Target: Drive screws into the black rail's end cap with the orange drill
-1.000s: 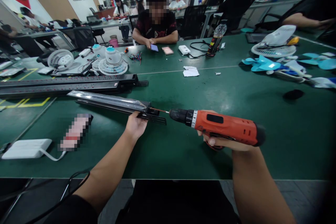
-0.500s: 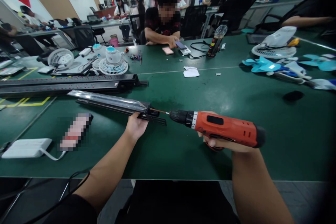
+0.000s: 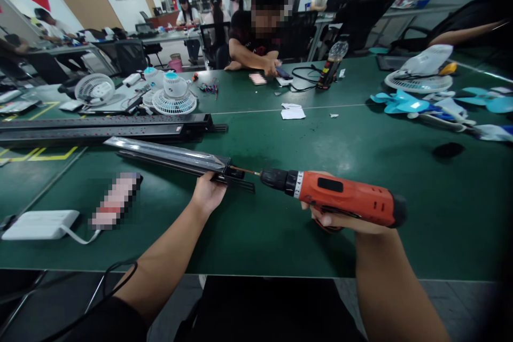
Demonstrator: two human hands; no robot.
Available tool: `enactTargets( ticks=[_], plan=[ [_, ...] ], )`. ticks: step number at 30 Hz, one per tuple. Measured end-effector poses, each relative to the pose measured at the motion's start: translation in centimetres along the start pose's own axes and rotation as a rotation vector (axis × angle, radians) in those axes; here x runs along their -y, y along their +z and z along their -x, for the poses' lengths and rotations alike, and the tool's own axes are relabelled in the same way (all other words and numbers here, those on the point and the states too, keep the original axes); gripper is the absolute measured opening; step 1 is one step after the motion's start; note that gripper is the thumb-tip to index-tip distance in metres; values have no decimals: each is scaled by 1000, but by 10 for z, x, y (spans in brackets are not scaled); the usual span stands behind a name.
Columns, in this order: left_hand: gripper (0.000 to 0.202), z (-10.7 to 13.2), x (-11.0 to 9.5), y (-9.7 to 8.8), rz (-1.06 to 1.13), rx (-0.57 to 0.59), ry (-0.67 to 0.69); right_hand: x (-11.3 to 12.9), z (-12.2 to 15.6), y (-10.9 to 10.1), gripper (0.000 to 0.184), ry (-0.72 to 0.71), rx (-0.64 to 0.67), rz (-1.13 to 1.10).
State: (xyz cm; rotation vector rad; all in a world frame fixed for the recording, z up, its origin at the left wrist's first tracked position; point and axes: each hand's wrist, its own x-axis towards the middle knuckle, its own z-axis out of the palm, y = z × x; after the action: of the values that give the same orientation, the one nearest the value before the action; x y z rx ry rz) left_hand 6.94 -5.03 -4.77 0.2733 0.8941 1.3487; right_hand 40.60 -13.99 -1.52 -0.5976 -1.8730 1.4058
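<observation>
My right hand (image 3: 326,216) is wrapped round the grip of a red and black power drill (image 3: 344,195), which points left. From its chuck a long thin bit (image 3: 246,171) reaches to the near end of a long black rail (image 3: 172,163) with a shiny clear strip on top. Whether the tip touches a screw there is too small to tell. My left hand (image 3: 209,192) grips that same end of the rail from below and in front, its fingers partly hidden under it. The rail slants away to the left over the green table (image 3: 296,246).
More black rails (image 3: 100,129) lie behind on the left. A phone (image 3: 118,200) is cabled to a white power bank (image 3: 42,224) at left. White fans (image 3: 174,96) and blue fan blades (image 3: 401,100) lie farther off. Across the table sits a person (image 3: 256,43) near a bottle (image 3: 332,67).
The drill and rail stay nearly in place, with both hands keeping their hold. Across the table the person has leaned to the right and lowered their head.
</observation>
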Motion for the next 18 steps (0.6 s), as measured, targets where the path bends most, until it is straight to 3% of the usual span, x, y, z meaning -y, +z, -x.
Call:
enactTargets(
  ticks=[5,10,16,18],
  plan=[
    [21,0,0,-1,-22,27,-1,1,-3,3,64,-16,-50,-81],
    [19,-1,0,-1,-12,22,-1,4,-5,-6,28,-49,75,68],
    [20,-2,-1,1,-13,17,-8,-2,-8,-13,21,-79,92,-35],
    [20,-3,-2,1,-13,17,-19,-4,-10,-14,35,-74,93,-101]
  ],
)
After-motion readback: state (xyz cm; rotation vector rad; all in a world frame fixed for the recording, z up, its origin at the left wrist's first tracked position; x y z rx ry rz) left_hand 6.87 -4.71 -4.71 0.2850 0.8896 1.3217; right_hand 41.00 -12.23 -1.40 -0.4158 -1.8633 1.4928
